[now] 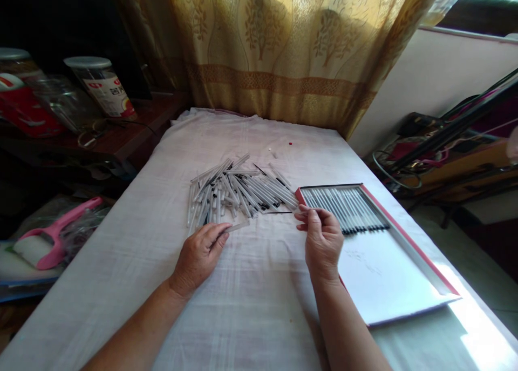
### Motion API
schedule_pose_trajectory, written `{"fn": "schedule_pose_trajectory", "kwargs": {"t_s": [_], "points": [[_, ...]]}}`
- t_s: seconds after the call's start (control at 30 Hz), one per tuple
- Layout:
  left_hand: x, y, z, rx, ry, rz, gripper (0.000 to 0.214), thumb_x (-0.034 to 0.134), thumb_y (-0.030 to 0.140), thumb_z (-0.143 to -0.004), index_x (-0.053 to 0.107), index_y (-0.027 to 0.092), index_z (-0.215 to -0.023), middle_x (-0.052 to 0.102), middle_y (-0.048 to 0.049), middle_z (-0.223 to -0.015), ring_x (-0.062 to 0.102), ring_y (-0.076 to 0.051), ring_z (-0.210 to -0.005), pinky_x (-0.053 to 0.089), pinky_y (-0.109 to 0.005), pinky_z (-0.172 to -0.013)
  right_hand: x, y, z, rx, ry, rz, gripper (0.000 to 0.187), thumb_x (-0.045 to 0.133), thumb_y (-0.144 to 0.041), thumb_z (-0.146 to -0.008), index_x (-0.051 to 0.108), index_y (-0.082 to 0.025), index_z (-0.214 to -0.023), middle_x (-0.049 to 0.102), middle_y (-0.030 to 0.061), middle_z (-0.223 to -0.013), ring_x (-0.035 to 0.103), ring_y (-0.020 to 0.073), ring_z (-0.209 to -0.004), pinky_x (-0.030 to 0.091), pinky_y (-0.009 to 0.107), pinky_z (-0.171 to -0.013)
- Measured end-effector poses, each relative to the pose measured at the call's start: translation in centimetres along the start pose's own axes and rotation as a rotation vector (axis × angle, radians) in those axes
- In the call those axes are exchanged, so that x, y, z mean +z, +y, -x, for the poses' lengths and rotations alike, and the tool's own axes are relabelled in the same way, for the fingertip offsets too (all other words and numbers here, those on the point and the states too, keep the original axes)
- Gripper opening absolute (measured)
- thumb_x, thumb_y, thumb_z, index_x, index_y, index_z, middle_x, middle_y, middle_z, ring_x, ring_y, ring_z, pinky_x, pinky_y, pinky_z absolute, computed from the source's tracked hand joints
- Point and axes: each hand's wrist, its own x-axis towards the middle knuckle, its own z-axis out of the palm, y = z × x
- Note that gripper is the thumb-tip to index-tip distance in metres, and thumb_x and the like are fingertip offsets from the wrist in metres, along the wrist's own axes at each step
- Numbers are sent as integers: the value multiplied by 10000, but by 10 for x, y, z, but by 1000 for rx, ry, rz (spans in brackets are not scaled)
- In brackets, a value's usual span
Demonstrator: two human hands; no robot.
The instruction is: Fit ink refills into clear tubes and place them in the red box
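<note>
A heap of slim clear pens (238,193) lies in the middle of the table on a white cloth (243,306). My left hand (199,256) rests at the heap's near edge, fingers curled around one clear pen (237,227) that sticks out to the right. My right hand (321,240) is at the left edge of a shallow red-rimmed white box (408,241); its fingers pinch a thin pen near the box's corner. A neat row of pens (348,208) fills the far end of the box.
A patterned gold curtain (283,47) hangs behind the table. On the left a dark shelf holds lidded jars (101,85), and a pink tool (56,233) lies lower down. Cables and rods (449,128) clutter the right side. Two small bits (290,143) lie on the far cloth.
</note>
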Motion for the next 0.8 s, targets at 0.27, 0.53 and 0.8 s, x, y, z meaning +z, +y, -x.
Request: {"fn": "schedule_pose_trajectory", "kwargs": {"t_s": [0.27,0.53,0.8], "points": [[1,-1,1,56,-4,-25,255,492,302,-941,688,212,-1079,726,-54,-950,685,-171,-866,555,-279,-806,5,-16,4,126,38,-270,238,667,-390,-822,571,-174,-852,723,28,-801,669,115,-589,503,191,-471],[1,1,1,111,-10,-33,237,500,274,-947,677,188,-1080,721,-54,-944,682,-166,-864,544,-263,-794,12,-17,11,170,-16,-286,239,686,-388,-800,578,-181,-851,729,22,-795,670,116,-588,501,192,-470],[2,7,1,155,-18,-22,239,495,283,-955,664,188,-1095,738,-58,-954,695,-172,-859,550,-273,-785,28,-5,42,62,-440,-36,134,671,-311,-788,719,-191,-826,713,55,-814,671,157,-679,506,233,-512]]}}
